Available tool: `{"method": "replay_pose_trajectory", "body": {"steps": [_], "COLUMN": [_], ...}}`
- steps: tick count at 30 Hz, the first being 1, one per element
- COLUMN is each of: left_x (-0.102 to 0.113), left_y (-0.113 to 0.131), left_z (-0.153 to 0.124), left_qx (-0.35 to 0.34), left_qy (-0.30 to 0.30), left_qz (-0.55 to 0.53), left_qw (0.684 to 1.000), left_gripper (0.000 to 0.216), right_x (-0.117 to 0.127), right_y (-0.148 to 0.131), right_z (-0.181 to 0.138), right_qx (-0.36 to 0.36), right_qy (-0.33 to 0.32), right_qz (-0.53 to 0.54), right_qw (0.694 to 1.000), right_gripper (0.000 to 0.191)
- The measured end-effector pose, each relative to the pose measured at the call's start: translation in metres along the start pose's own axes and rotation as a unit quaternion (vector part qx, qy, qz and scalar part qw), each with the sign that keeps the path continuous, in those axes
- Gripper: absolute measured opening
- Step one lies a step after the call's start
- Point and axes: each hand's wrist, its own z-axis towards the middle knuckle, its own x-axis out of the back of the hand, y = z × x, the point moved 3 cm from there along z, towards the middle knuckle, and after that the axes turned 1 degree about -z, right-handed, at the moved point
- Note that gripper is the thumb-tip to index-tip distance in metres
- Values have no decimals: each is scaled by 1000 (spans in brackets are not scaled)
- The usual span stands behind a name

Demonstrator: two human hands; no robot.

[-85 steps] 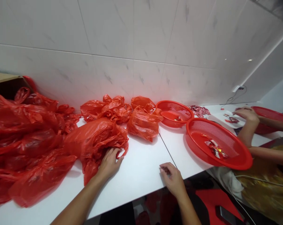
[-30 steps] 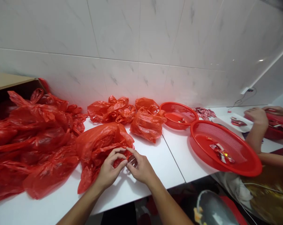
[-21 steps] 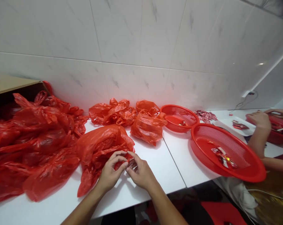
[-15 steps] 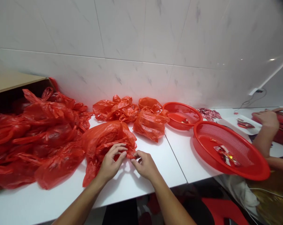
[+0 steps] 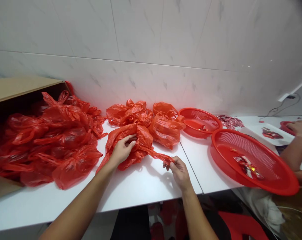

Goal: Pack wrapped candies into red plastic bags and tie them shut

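Observation:
A filled red plastic bag (image 5: 143, 135) sits on the white table in front of me. My left hand (image 5: 122, 150) is curled against the top of this bag, fingers and thumb pressed into the film; the fingertips are partly hidden. My right hand (image 5: 180, 171) pinches the end of the bag's handle (image 5: 157, 155), which is stretched out to the right, above the table top. What is inside the bag is hidden by the red film.
An open cardboard box (image 5: 25, 87) at left spills a heap of red bags (image 5: 63, 140). Two more red bags (image 5: 129, 111) (image 5: 167, 130) lie near the wall. At right stand a small red basket (image 5: 213, 116) and a larger basket (image 5: 278, 166) holding wrapped items. A co-worker's arm (image 5: 296, 150) is beyond.
My right hand has moved right and drawn the bag's handle out with it. My left hand has moved up onto the bag. The view has shifted slightly left.

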Motion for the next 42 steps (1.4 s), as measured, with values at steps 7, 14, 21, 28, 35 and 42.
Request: {"method": "replay_pose_trajectory", "body": {"steps": [7,14,21,28,35,42], "left_x": [-26,-54,-32,8,13,-82], "left_y": [70,47,40,-6,2,52], "left_z": [-22,-18,0,42,37,-76], "left_qx": [-161,-209,-159,-145,-287,-350], "left_qy": [-164,-150,-7,84,92,-88], "left_qz": [142,341,443,456,288,152], "left_qw": [963,904,882,874,909,920], "left_gripper": [35,32,29,34,23,25], "right_x": [-10,-16,-15,40,101,96], "right_y": [-4,25,23,19,46,48], "right_z": [-10,-29,-42,-72,-88,-84], "right_qx": [-19,-57,-49,-28,-60,-96], "right_qy": [-80,-79,-98,13,278,259], "right_qz": [-86,-178,-131,45,148,106], "right_qw": [993,979,985,999,947,955], "right_gripper": [31,33,31,23,24,27]}}
